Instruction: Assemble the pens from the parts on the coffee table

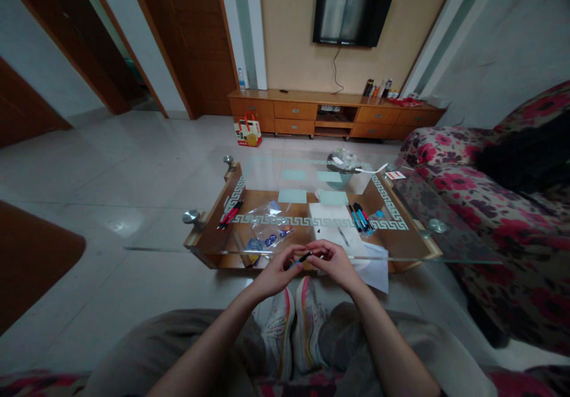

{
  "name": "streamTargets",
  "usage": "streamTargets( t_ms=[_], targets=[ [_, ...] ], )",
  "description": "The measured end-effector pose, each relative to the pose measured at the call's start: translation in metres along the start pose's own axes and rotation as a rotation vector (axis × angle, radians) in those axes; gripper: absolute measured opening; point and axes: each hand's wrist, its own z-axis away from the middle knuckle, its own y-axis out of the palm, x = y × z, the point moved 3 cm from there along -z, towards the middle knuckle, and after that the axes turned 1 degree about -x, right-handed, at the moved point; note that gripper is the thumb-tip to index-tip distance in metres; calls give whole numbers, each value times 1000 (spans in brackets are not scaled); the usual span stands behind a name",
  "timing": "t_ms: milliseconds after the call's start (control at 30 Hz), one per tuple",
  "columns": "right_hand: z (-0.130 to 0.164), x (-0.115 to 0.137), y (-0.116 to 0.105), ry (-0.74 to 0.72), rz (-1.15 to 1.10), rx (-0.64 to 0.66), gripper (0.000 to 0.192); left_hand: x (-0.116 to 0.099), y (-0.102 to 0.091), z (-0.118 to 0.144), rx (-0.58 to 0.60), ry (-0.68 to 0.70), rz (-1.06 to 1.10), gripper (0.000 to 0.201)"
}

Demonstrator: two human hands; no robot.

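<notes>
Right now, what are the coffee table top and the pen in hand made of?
Rectangular clear coffee table top: looks like glass, glossy; the wooden shelf shows through it. Small blue-and-black pen, held between left hand and right hand: probably plastic, too small to confirm.

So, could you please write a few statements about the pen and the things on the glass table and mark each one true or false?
1. Both hands hold one pen between them. True: the left hand and right hand meet on the pen.
2. The red pens lie on the right side of the glass table. False: the red pens lie on the left of the glass table; the blue pens lie on the right.
3. A white sheet lies beside the blue pens. True: the white sheet is just left of them.
4. The television on the wall shows a bright picture. False: the television is dark, with only reflections.
</notes>
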Motion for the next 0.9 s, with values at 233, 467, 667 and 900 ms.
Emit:
streamTargets(
  t_ms=[233,467,667,900],
  targets=[
    [1,1,3,-7,-7,16,34,-4,-2,0,-29,0,-54,46],
    [-1,1,-3,-30,42,-54,29,0,-5,-2,-58,-67,42,52],
    [-1,-1,-2,-19,61,-80,31,-1,-8,-2,-152,-81,54,43],
    [-1,-4,-4,-3,52,-97,31,-9,-7,-1,-132,-54,42,36]
  ],
)
